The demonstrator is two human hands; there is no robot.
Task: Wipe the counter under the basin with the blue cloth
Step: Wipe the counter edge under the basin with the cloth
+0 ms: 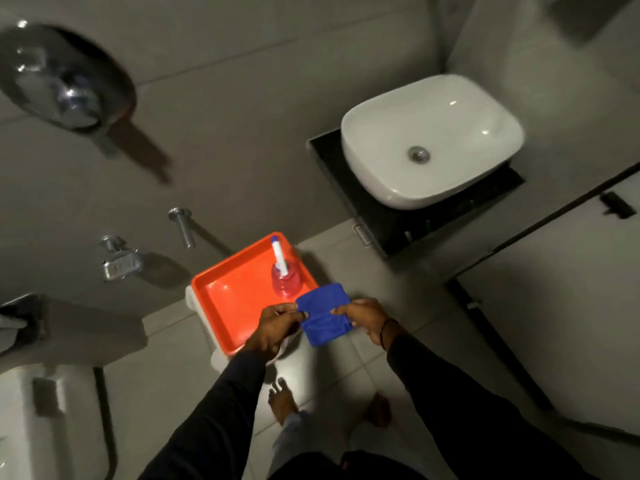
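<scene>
While both hands pinch the folded blue cloth (323,315) by its edges, left fingers (292,315) and right fingers (341,310) clamped, it hangs beside a glossy orange tray (225,292), well short of the rounded white basin (431,140) on the black counter (329,157).

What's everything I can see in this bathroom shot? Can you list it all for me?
basin: one, white, on the counter at upper right
counter: one, black, under the basin
blue cloth: one, blue, held in the air between both hands
tray: one, orange, on a white stand left of the cloth
spray bottle: one, pink with white nozzle, standing in the tray
wall taps: chrome, on the left wall
shower head: one, chrome, upper left
feet: two, bare, on the tiled floor
left hand: grip on the cloth's left edge
right hand: grip on the cloth's right edge
</scene>
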